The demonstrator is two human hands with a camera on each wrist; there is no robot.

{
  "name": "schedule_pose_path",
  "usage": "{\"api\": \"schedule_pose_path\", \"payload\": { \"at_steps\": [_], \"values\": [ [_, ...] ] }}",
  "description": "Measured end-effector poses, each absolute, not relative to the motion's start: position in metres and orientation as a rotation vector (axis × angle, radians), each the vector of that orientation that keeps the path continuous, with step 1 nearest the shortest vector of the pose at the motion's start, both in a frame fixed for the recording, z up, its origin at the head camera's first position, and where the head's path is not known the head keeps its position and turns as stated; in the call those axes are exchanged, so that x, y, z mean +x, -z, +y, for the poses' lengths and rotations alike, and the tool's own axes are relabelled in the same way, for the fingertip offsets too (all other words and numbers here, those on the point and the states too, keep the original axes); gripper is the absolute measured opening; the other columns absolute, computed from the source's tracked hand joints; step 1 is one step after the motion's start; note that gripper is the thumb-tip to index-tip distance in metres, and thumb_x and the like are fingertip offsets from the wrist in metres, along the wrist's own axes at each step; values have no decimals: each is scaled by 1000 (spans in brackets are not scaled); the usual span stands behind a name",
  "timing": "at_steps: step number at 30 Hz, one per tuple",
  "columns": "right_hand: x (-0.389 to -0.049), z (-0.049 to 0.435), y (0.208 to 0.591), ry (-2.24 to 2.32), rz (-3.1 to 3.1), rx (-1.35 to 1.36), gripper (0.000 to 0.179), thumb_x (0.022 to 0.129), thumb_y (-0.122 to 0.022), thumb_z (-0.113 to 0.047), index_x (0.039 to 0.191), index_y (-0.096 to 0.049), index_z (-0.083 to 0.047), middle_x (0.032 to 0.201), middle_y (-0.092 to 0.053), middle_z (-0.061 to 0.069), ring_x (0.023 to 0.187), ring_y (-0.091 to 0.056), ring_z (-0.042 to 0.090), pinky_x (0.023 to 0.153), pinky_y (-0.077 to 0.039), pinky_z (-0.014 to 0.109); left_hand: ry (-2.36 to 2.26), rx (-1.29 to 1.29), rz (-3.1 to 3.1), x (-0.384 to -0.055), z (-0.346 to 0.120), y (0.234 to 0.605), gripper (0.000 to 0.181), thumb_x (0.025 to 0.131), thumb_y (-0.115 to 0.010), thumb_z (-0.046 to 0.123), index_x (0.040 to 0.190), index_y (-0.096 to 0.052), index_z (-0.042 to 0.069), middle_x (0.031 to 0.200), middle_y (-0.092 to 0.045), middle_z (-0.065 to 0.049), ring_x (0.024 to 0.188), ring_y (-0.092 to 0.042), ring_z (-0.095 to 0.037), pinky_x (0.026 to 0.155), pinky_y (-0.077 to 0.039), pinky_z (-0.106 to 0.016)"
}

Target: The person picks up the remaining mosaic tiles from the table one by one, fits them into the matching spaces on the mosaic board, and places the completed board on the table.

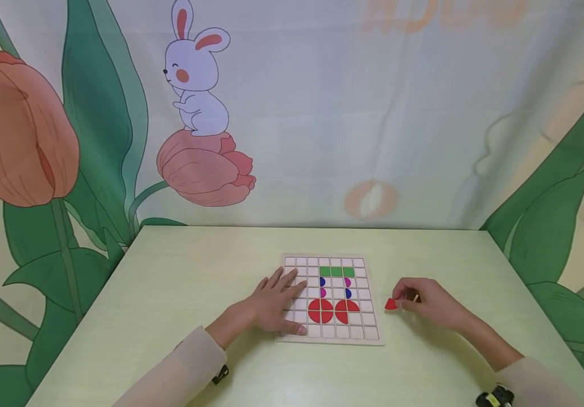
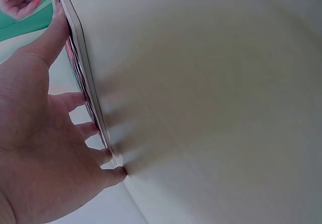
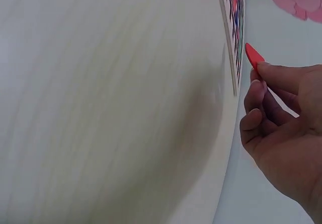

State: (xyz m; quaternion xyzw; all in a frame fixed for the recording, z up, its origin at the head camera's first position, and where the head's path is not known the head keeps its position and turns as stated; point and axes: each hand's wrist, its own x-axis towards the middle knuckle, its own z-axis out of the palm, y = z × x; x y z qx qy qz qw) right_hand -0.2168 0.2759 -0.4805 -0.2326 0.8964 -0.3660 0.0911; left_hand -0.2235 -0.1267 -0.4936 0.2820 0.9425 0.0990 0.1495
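Note:
A square grid board (image 1: 342, 336) lies flat on the table. On it are a row of green squares (image 1: 336, 272), small blue and magenta half circles (image 1: 347, 282), a full red circle (image 1: 320, 311) made of quarter pieces, and a red circle (image 1: 345, 309) lacking its lower right quarter. My left hand (image 1: 273, 302) rests spread on the board's left side, thumb near the front edge. Right of the board, my right hand (image 1: 429, 299) pinches a red quarter-circle piece (image 1: 390, 304) between thumb and finger, above the table, as the right wrist view also shows (image 3: 254, 55).
The pale table (image 1: 169, 282) extends around the board on all sides. Behind its far edge hangs a cloth backdrop (image 1: 312, 124) printed with a rabbit, tulips and leaves.

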Motion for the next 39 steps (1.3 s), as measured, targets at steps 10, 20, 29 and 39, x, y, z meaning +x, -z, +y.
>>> {"api": "schedule_pose_path", "payload": {
  "at_steps": [10, 20, 29, 39],
  "values": [
    [-220, 222, 484, 1037, 2617, -782, 8, 98, -75, -6, 99, -74, -14, 87, -67, -6, 83, -59, 15, 70, -50, 23, -322, 799, 2696, -223, -126, 493, 109, 87, -70, 75, 171, -23, 24, 179, -5, -9, 163, 3, -40, 128, -11, -65],
    [-215, 202, 487, 978, 2625, -748, 8, 98, -76, -7, 102, -77, -14, 92, -69, -5, 88, -60, 18, 74, -54, 24, -300, 807, 2703, -225, -125, 495, 110, 86, -69, 76, 171, -22, 24, 179, -5, -8, 163, 3, -40, 127, -11, -65],
    [-212, 198, 487, 937, 2632, -763, 9, 97, -79, -12, 106, -77, -13, 91, -66, -9, 86, -59, 16, 71, -53, 24, -300, 804, 2700, -224, -124, 493, 110, 86, -69, 77, 171, -23, 24, 179, -6, -8, 163, 2, -40, 127, -12, -65],
    [-213, 202, 490, 908, 2601, -899, 18, 94, -81, -7, 109, -76, -14, 99, -66, -2, 89, -59, 16, 75, -54, 25, -293, 808, 2698, -224, -126, 492, 110, 86, -68, 77, 171, -23, 24, 179, -5, -8, 163, 2, -41, 127, -12, -66]
  ]
}}
